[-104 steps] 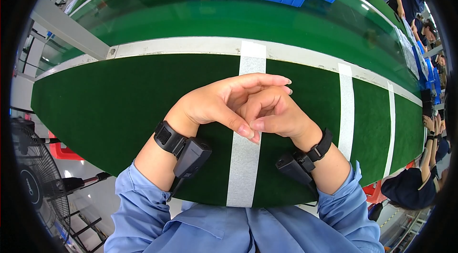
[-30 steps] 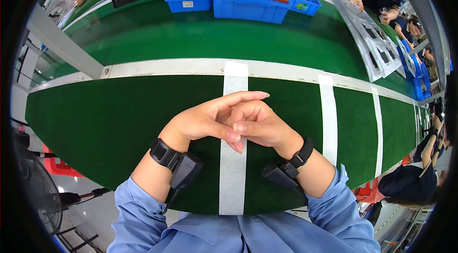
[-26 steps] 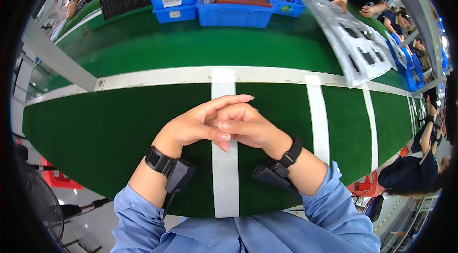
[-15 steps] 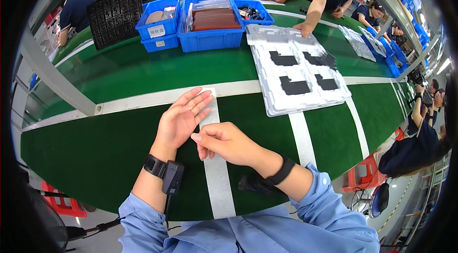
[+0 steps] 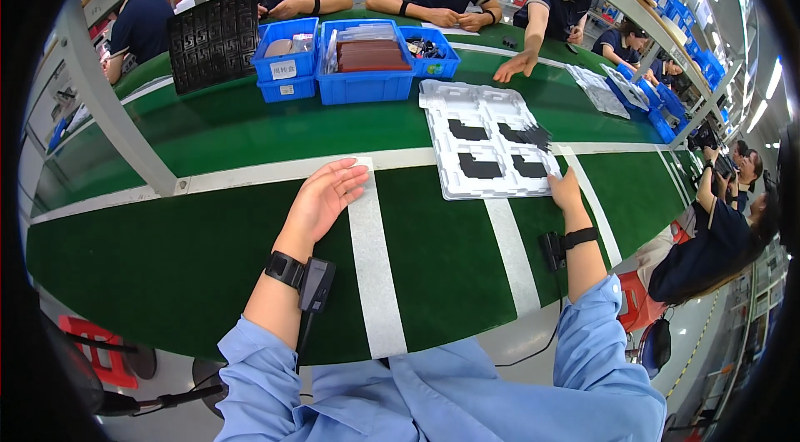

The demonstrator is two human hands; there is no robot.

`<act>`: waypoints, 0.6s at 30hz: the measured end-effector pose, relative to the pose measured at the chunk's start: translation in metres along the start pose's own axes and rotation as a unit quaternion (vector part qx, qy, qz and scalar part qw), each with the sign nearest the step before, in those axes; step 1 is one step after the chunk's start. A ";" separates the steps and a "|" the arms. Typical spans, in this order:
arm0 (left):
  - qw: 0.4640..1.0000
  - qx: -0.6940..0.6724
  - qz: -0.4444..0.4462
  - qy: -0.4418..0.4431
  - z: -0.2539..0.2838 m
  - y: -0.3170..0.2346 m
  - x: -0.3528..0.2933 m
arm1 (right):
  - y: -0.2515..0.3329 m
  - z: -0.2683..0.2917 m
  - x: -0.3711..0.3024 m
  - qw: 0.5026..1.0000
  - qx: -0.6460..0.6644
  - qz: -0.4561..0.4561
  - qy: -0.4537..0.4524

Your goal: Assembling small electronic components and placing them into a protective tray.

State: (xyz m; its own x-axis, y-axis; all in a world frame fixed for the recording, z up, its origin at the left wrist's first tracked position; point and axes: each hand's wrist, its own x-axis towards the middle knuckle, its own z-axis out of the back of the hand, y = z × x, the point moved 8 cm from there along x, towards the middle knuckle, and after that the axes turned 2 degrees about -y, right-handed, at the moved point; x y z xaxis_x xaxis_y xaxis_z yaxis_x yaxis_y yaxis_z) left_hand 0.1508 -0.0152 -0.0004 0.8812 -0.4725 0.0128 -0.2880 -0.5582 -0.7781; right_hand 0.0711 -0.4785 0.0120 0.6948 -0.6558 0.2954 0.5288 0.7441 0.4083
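A white moulded plastic tray point(image 5: 435, 100) lies right of centre, across the white strip on the green table. Flat black L-shaped pieces point(image 5: 481, 167) sit in its pockets. In the far right pocket several black pieces point(image 5: 527, 135) are fanned and jut past the edge. My right hand point(image 5: 567, 189) grips the tray's near right corner, thumb along its edge; the other fingers are partly hidden. Left of the tray, my left hand point(image 5: 325, 199) is raised above the table, palm turned inward, fingers stretched and slightly curled, holding nothing. Both wrists wear black bands with small devices.
Blue bins point(image 5: 364, 90) with brown sheets and small parts stand at the back, beside a leaning black tray point(image 5: 215, 42). A grey metal post point(image 5: 117, 109) rises at left. Across the table, a co-worker's hand point(image 5: 518, 65) hovers behind the white tray. Other people sit around.
My right hand has left my left hand, moved right and taken hold of the tray's corner. The co-worker's hand has let go of the tray's far edge. The view has shifted slightly.
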 end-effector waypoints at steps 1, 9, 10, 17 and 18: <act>1.000 0.000 -0.001 -0.004 0.002 0.000 -0.001 | -0.002 -0.006 -0.004 0.999 0.040 -0.011 0.025; 1.000 0.026 -0.010 -0.006 0.005 0.001 -0.002 | 0.027 -0.006 -0.040 0.980 -0.104 0.094 0.143; 0.999 0.031 -0.015 -0.001 0.005 0.001 -0.003 | 0.036 -0.001 -0.053 0.979 -0.103 0.098 0.144; 0.996 0.085 -0.021 0.011 0.003 0.000 -0.003 | 0.086 0.023 -0.151 0.937 -0.242 0.242 0.074; 0.996 0.084 -0.018 0.014 0.002 0.002 -0.002 | 0.095 0.023 -0.161 0.929 -0.254 0.259 0.072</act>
State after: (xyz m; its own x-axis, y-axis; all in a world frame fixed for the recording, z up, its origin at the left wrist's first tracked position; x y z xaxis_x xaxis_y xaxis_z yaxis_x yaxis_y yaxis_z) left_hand 0.1496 -0.0143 -0.0036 0.8789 -0.4736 0.0580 -0.1876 -0.4547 -0.8707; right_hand -0.0019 -0.3048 0.0230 0.9592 -0.1956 0.2041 0.2408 0.9436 -0.2274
